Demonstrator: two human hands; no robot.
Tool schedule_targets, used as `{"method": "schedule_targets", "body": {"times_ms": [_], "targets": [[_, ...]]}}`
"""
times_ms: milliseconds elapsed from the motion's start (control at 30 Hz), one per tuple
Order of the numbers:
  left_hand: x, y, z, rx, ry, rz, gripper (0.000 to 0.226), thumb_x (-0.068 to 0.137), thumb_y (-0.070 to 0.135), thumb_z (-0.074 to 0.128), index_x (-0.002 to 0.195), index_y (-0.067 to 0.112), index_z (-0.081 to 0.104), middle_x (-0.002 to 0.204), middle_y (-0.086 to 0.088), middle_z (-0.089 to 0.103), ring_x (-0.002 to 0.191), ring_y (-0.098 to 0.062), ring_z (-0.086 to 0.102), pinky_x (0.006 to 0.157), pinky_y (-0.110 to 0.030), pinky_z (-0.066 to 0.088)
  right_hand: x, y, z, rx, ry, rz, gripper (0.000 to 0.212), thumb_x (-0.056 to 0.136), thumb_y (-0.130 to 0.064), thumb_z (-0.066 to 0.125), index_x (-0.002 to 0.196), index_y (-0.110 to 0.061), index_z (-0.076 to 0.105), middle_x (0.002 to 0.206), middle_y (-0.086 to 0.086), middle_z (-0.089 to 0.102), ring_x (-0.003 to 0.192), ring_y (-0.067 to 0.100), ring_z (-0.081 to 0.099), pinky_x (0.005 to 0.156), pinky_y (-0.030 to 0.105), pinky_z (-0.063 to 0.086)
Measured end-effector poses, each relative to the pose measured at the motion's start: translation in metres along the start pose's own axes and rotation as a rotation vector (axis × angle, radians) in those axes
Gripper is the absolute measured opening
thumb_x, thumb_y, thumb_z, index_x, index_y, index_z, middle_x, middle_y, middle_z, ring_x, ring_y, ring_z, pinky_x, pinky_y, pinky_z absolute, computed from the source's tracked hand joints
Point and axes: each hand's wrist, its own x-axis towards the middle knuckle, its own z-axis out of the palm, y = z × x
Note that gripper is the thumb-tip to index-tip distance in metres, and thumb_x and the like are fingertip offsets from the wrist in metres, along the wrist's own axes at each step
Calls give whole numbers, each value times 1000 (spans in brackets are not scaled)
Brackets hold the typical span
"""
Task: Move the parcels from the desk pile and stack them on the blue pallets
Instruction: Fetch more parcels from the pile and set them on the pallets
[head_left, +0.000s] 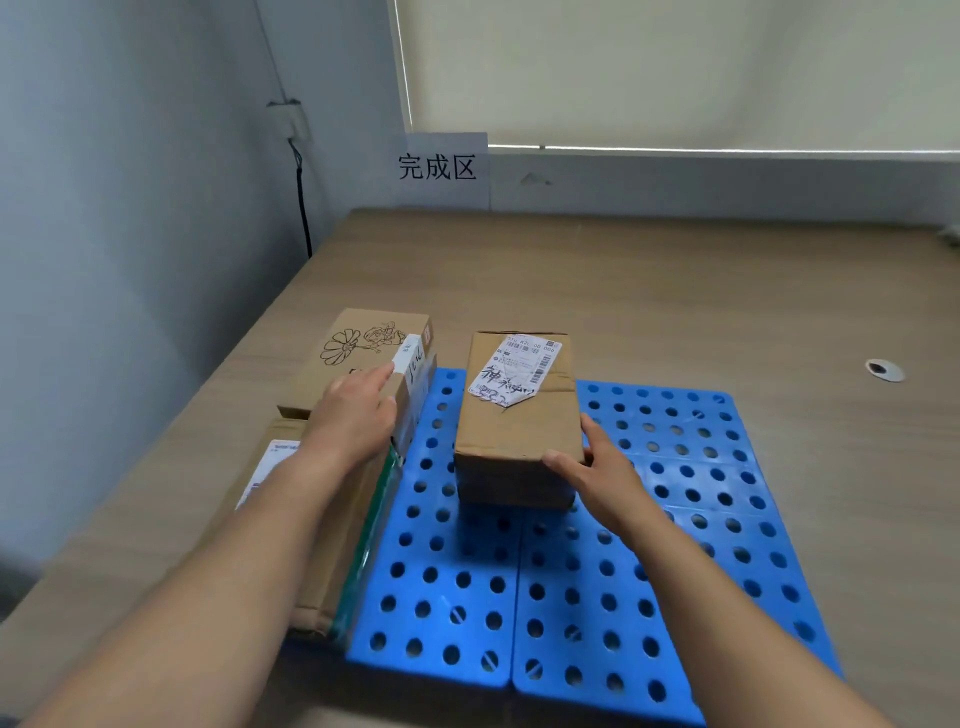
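Just the head view to go on. Got the left hand (358, 415) lying flat, fingers straight, on top of the flower-print parcel (358, 353), which sits on a bigger parcel (317, 530) along the left edge of the blue pallets (431, 597). Probably pressing down to keep that little stack from sliding, or squaring it up.

Then the right hand (597, 473), wrapped round the near right corner of the labelled parcel (519, 415), thumb on the near edge, fingers along the right side. Looks like nudging it into place mid-pallet, lined up with the other stack and apart from it. Can't tell whether it's resting on a second box or just showing its own front face.

Counting now: three parcels for sure, maybe a fourth under the labelled one. Two pallet panels side by side, possibly more hidden under the left stack. Two hands, both busy. One paper sign (436, 166) on the wall behind the desk (675, 286), one cable hole (885, 370) off to the right. No source pile visible from here.
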Motion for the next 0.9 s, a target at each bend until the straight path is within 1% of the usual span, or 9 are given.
{"method": "schedule_targets", "body": {"times_ms": [67, 133, 200, 233, 333, 467, 600, 733, 900], "targets": [[11, -21, -2, 117, -47, -31, 49, 97, 19, 37, 146, 20, 31, 148, -2, 38, 136, -26, 30, 112, -43, 27, 5, -7, 9, 2, 13, 7, 69, 89, -36, 60, 147, -31, 23, 123, -2, 54, 110, 17, 54, 87, 32, 44], [19, -37, -1, 189, -88, -47, 49, 96, 22, 38, 145, 22, 34, 148, -1, 38, 136, -26, 31, 111, -40, 26, 10, -12, 18, -20, 30, 20, 71, 89, -40, 60, 148, -32, 21, 126, 2, 53, 111, 20, 53, 87, 35, 46], [22, -44, 0, 220, -121, -24, 47, 95, 25, 39, 142, 23, 38, 144, -1, 42, 131, -25, 36, 109, -40, 31, 15, -19, 25, -44, 37, 12, 69, 89, -40, 58, 147, -32, 22, 120, 0, 52, 106, 19, 53, 78, 32, 46], [22, -45, 0, 230, -125, -8, 46, 94, 26, 40, 141, 23, 40, 143, 0, 43, 130, -25, 37, 109, -40, 32, 16, -22, 29, -46, 34, 7, 68, 90, -39, 58, 147, -31, 22, 118, -1, 52, 104, 18, 52, 77, 31, 45], [21, -47, -2, 237, -113, 6, 46, 95, 28, 41, 141, 25, 40, 147, 1, 39, 133, -23, 34, 109, -37, 29, 23, -33, 38, -40, 29, -8, 64, 90, -37, 58, 145, -31, 25, 121, -1, 54, 103, 17, 53, 83, 33, 45], [20, -50, -5, 222, -110, 13, 45, 96, 31, 42, 141, 28, 41, 149, 3, 35, 136, -23, 30, 110, -37, 27, 29, -46, 49, -70, 13, -15, 62, 91, -35, 57, 144, -29, 26, 115, -2, 53, 98, 16, 52, 77, 31, 42], [21, -51, -4, 214, -123, 8, 45, 96, 30, 42, 141, 28, 41, 150, 3, 35, 137, -23, 29, 110, -37, 27, 32, -50, 57, -93, 8, -28, 64, 92, -35, 57, 146, -24, 24, 127, 4, 54, 105, 18, 53, 83, 29, 40], [21, -49, -5, 213, -125, 7, 44, 96, 29, 42, 140, 29, 42, 149, 3, 36, 136, -23, 30, 109, -37, 28, 30, -52, 61, -103, 2, -20, 64, 93, -34, 55, 147, -24, 22, 128, 7, 52, 113, 24, 52, 86, 30, 41], [21, -47, -7, 217, -133, -12, 45, 95, 29, 43, 140, 30, 42, 148, 3, 37, 134, -24, 31, 107, -38, 31, 26, -56, 58, -140, -9, -20, 62, 93, -35, 55, 146, -23, 23, 132, 6, 50, 115, 23, 51, 91, 32, 42]]}}
